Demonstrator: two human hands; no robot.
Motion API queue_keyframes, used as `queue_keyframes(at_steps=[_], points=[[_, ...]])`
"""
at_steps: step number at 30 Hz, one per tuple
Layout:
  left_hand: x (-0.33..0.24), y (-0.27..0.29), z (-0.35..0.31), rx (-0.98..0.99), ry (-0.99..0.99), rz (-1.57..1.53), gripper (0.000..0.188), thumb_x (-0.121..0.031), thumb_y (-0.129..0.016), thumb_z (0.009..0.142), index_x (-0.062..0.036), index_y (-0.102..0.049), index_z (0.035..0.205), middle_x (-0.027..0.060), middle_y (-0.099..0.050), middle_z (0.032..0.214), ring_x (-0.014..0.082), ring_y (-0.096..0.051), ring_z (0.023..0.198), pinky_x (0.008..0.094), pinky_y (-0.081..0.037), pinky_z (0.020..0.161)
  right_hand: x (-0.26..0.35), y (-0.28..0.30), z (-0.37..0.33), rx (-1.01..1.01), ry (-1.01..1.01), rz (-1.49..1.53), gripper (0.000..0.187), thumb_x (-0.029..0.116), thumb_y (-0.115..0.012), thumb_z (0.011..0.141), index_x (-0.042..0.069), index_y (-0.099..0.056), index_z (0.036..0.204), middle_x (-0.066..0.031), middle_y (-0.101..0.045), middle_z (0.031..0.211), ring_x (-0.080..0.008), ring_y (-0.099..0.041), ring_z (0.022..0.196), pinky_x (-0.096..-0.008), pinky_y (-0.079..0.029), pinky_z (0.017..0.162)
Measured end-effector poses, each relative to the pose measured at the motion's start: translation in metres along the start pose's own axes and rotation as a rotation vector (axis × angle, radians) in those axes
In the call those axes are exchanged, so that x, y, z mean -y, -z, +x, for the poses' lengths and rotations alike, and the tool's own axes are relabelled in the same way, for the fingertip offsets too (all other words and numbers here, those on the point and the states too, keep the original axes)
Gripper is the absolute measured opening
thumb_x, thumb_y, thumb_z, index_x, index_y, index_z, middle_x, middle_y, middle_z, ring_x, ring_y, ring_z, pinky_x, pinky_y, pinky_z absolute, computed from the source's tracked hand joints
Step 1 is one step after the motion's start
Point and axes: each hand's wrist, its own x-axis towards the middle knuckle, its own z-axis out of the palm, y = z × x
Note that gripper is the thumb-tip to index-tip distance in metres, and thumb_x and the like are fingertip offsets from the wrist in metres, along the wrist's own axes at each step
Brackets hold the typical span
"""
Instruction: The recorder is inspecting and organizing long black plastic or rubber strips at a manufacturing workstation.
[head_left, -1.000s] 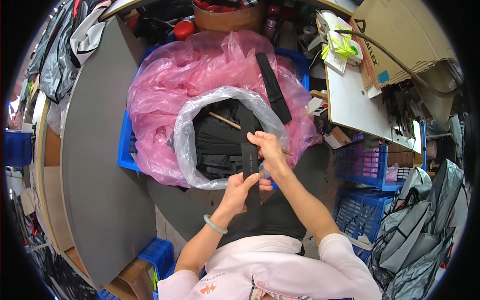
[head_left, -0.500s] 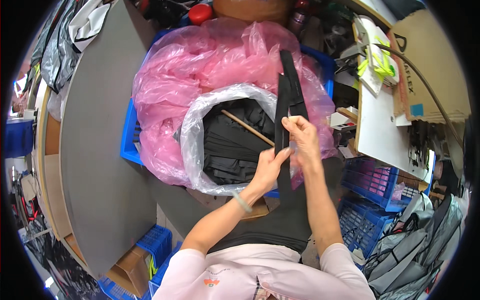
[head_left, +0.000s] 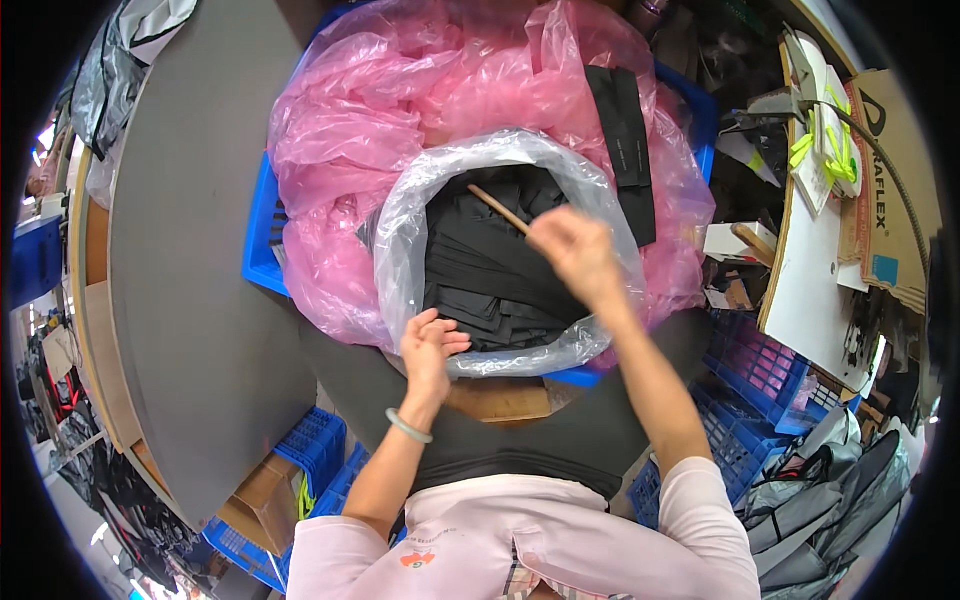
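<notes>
A clear plastic bag (head_left: pixel 398 245), its mouth rolled open, holds many flat black fabric strips (head_left: pixel 485 265). A thin wooden stick (head_left: pixel 497 208) lies slanted across them. My right hand (head_left: pixel 578 255) is over the right part of the opening, at the stick's near end and covering it. Motion blurs its fingers, so whether it grips the stick cannot be made out. My left hand (head_left: pixel 430 348) is at the near-left rim of the bag, fingers apart and loosely bent, holding nothing. More black pieces (head_left: pixel 625 150) lie on the pink plastic right of the opening.
Pink plastic sheeting (head_left: pixel 335 170) billows around the bag inside a blue crate (head_left: pixel 262 225). A grey tabletop (head_left: pixel 205 270) stands at left. On the right are a white shelf (head_left: pixel 815 285), a cardboard box (head_left: pixel 890 190) and stacked blue crates (head_left: pixel 755 370).
The black strip held in both hands has left them. My left hand has moved left to the bag's rim; my right has moved over the opening. The view has shifted slightly.
</notes>
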Motion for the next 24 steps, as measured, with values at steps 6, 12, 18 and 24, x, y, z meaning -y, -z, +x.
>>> queue_keyframes(at_steps=[6, 12, 18, 24], points=[[0.002, 0.004, 0.000, -0.023, 0.039, 0.001, 0.022, -0.008, -0.044, 0.093, 0.0053, -0.043, 0.111, 0.0118, -0.055, 0.076, 0.0194, -0.059, 0.051, 0.0276, -0.050, 0.043, -0.012, -0.080, -0.084, 0.194, 0.125, -0.311, 0.034, 0.012, -0.074, 0.065, 0.006, -0.063, 0.096, -0.0059, -0.055, 0.087, -0.0236, -0.057, 0.084, -0.0342, -0.049, 0.066], [-0.005, 0.011, -0.007, -0.062, -0.023, -0.113, 0.029, -0.012, -0.044, 0.095, 0.0054, -0.043, 0.118, 0.0100, -0.055, 0.072, 0.0163, -0.056, 0.047, 0.0248, -0.046, 0.039, 0.020, -0.124, -0.073, 0.043, 0.235, -0.283, 0.026, 0.010, -0.071, 0.064, 0.009, -0.063, 0.089, -0.0058, -0.050, 0.081, -0.0234, -0.055, 0.078, -0.0353, -0.048, 0.060], [-0.016, 0.024, -0.020, -0.025, -0.030, -0.141, 0.030, -0.013, -0.050, 0.092, 0.0039, -0.048, 0.117, 0.0076, -0.056, 0.071, 0.0134, -0.055, 0.048, 0.0224, -0.044, 0.039, 0.013, -0.127, -0.060, -0.043, 0.185, -0.199, 0.005, 0.007, -0.068, 0.068, 0.009, -0.066, 0.073, -0.0039, -0.053, 0.078, -0.0200, -0.057, 0.077, -0.0321, -0.048, 0.059], [-0.041, 0.001, -0.070, 0.320, 0.056, -0.126, 0.044, -0.016, -0.064, 0.084, 0.0011, -0.049, 0.121, 0.0128, -0.061, 0.100, 0.0190, -0.063, 0.082, 0.0281, -0.053, 0.061, 0.049, -0.046, -0.112, 0.082, -0.553, 0.696, 0.013, 0.012, -0.068, 0.078, 0.002, -0.059, 0.081, -0.0017, -0.059, 0.065, -0.0049, -0.051, 0.051, -0.0177, -0.036, 0.045]])
